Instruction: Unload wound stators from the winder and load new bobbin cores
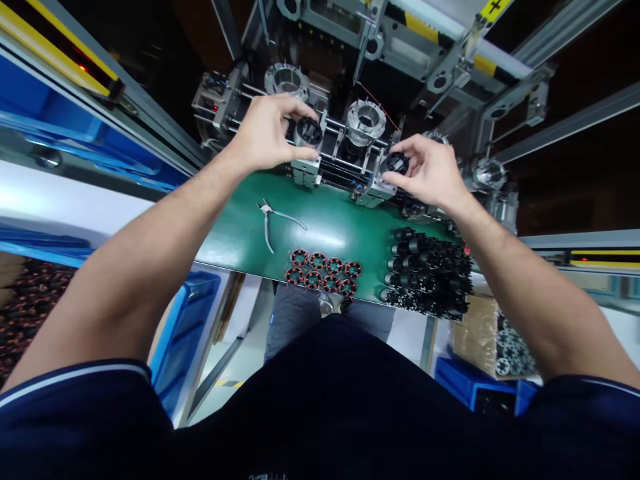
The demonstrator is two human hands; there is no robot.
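Observation:
My left hand (275, 133) has its thumb and fingers around a round black-topped motor part (309, 132), which sits at a metal fixture on the machine's front. To the right, my right hand (425, 167) grips a similar black-topped motor part (397, 163) at a second fixture. Between the hands stands a silver ring-shaped fixture (367, 122); another ring fixture (287, 81) is just behind my left hand. Below, on the green work surface (335, 217), lie open cutting pliers (270, 217) and two rows of copper-wound stator rings (323, 272).
Rows of black cylindrical parts (427, 273) stand at the right of the green surface. Metal frame posts (560, 137) and a yellow light barrier (60, 47) flank the machine. Blue bins (193, 333) sit low at the left, and a cardboard box (475, 327) holds metal rings at the right.

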